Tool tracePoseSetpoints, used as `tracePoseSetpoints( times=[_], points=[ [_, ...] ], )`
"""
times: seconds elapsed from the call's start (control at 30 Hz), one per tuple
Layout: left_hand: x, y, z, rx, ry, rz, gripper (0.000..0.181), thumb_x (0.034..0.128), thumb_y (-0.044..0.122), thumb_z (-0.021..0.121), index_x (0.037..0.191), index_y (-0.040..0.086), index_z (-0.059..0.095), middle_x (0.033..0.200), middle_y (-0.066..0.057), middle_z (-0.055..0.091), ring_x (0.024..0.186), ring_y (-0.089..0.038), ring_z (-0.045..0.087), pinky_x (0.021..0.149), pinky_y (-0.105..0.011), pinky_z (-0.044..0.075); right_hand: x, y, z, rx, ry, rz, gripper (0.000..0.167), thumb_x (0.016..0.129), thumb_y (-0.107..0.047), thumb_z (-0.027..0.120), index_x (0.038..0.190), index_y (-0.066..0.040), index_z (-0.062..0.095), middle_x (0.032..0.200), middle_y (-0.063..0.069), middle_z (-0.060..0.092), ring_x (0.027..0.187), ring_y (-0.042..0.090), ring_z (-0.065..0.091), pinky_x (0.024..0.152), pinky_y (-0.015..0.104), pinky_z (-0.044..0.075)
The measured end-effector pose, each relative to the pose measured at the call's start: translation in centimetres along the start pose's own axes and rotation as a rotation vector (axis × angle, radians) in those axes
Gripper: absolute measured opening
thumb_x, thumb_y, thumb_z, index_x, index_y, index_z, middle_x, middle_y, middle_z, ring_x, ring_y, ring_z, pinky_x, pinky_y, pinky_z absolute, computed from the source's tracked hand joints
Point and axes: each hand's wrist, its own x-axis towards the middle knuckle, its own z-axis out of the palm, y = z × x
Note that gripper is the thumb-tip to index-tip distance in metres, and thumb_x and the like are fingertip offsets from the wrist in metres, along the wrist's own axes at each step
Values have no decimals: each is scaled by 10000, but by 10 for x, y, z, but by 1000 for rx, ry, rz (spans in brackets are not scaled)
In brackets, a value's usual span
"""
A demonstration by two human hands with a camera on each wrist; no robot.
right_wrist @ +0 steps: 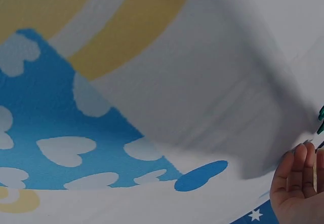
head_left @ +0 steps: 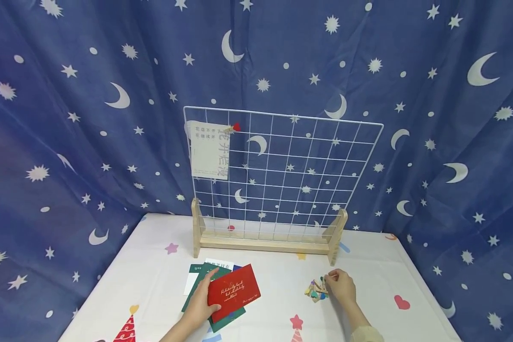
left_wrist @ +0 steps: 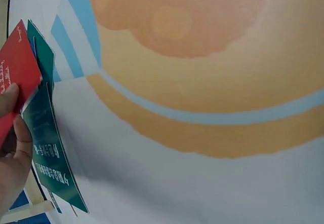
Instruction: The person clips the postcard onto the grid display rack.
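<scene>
My left hand [head_left: 202, 303] grips a red card [head_left: 235, 290] with gold writing, thumb on its front. Green cards [head_left: 226, 324] lie just beneath it; the left wrist view shows a green card [left_wrist: 48, 143] with white writing below the fingers. At the right, my right hand [head_left: 341, 286] reaches a small pile of wooden mini clothespins [head_left: 315, 291] with coloured hearts. Its fingertips pinch a clothespin with a green heart [head_left: 322, 280] at the pile's upper edge. In the right wrist view the right hand [right_wrist: 298, 183] shows curled fingers, its thumb hidden.
Behind the hands stands a white wire grid [head_left: 282, 161] on a wooden base [head_left: 262, 244]. A white card [head_left: 209, 152] hangs at its upper left from a red-heart clothespin [head_left: 236, 127]. A patterned cloth [head_left: 154, 266] covers the table; a blue starry curtain [head_left: 410, 95] hangs behind.
</scene>
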Motion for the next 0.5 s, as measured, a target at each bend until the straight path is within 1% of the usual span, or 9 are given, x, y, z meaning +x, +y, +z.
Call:
tracePoseSetpoints(
  times=[0.07, 0.1, 0.13, 0.2, 0.3, 0.33, 0.4, 0.43, 0.5],
  points=[
    [-1, -1, -1, -48, 0, -13, 974, 653, -61, 788, 1443, 90, 240, 1240, -286, 506, 1085, -406, 554, 854, -548, 527, -1, 0, 1, -5, 1, -2, 245, 859, -150, 622, 922, 87, 622, 727, 127, 639, 589, 165, 550, 517, 265, 444],
    [-1, -2, -2, -75, -4, -22, 998, 654, -65, 786, 1453, 94, 210, 1234, -292, 512, 1052, -380, 572, 837, -509, 546, -1, 0, 1, -5, 1, -3, 249, 857, -152, 624, 920, 89, 621, 723, 129, 637, 586, 168, 550, 518, 270, 448],
    [-1, -2, -3, -96, -12, -33, 1016, 656, -65, 786, 1459, 100, 186, 1199, -289, 537, 999, -347, 597, 806, -463, 567, -2, 0, 1, -8, 1, -1, 249, 854, -155, 628, 911, 87, 622, 719, 124, 636, 586, 168, 549, 523, 272, 450],
    [-1, -4, -4, -127, -26, -43, 998, 663, -63, 782, 1457, 81, 195, 1055, -270, 601, 859, -262, 626, 691, -357, 587, -1, 0, 2, -20, 0, 10, 246, 846, -164, 636, 890, 78, 623, 707, 109, 628, 592, 163, 539, 533, 276, 443],
    [-2, -6, -7, -127, -62, -40, 806, 690, -19, 779, 1377, -10, 358, 950, -218, 654, 759, -171, 632, 607, -256, 572, 1, -1, 3, -40, -3, 36, 239, 838, -174, 649, 870, 61, 622, 692, 83, 610, 606, 157, 525, 550, 273, 428],
    [-2, -7, -8, -122, -75, -36, 709, 707, 7, 776, 1319, -53, 423, 911, -204, 667, 742, -162, 638, 606, -255, 574, 1, -1, 3, -46, -5, 50, 238, 837, -180, 652, 868, 54, 622, 691, 76, 605, 613, 157, 520, 555, 270, 419],
    [-1, -8, -9, -125, -94, -29, 532, 734, 36, 761, 1185, -121, 526, 933, -209, 685, 772, -175, 665, 633, -261, 585, 3, -1, 3, -44, -11, 65, 250, 836, -185, 658, 877, 59, 622, 696, 78, 598, 621, 163, 518, 555, 269, 413],
    [-1, -9, -10, -127, -100, -30, 467, 749, 47, 752, 1129, -141, 555, 944, -212, 689, 786, -181, 674, 645, -264, 588, 3, -1, 2, -39, -16, 66, 258, 838, -185, 658, 884, 66, 621, 698, 82, 596, 624, 168, 520, 554, 270, 416],
    [-1, -10, -11, -139, -106, -33, 411, 775, 59, 734, 1080, -165, 573, 926, -223, 692, 780, -201, 678, 644, -276, 589, 4, -3, 1, -30, -24, 74, 277, 842, -200, 656, 890, 71, 618, 701, 84, 587, 629, 171, 514, 551, 267, 409]
  ],
)
